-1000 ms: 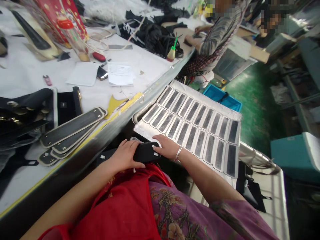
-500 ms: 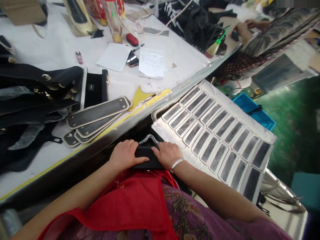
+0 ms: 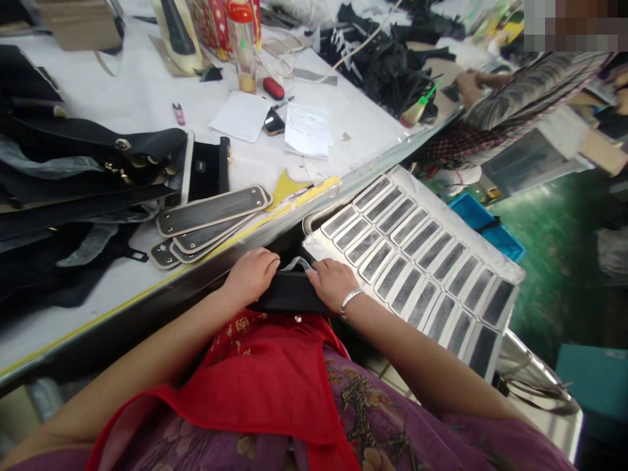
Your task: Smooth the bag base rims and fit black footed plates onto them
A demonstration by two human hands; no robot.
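A black leather piece (image 3: 290,293) lies across my lap at the table's edge, with a bit of clear plastic (image 3: 297,263) sticking up behind it. My left hand (image 3: 251,275) is curled over its left end. My right hand (image 3: 331,282), with a silver bracelet on the wrist, grips its right end. Both hands are closed on the piece. Just right of my right hand a tray (image 3: 485,252) carries rows of grey rectangular pieces with pale borders (image 3: 417,261).
Long dark strips with pale edges (image 3: 210,212) are stacked on the white table (image 3: 122,98), next to black bag parts (image 3: 88,170). Papers (image 3: 307,131), a phone (image 3: 273,122), a bottle (image 3: 243,46) lie farther back. Another person (image 3: 515,91) works at the far right. A blue bin (image 3: 485,222) stands on the green floor.
The view has shifted left and down across the table. Both hands stay on the black piece, which has moved slightly up toward the table edge.
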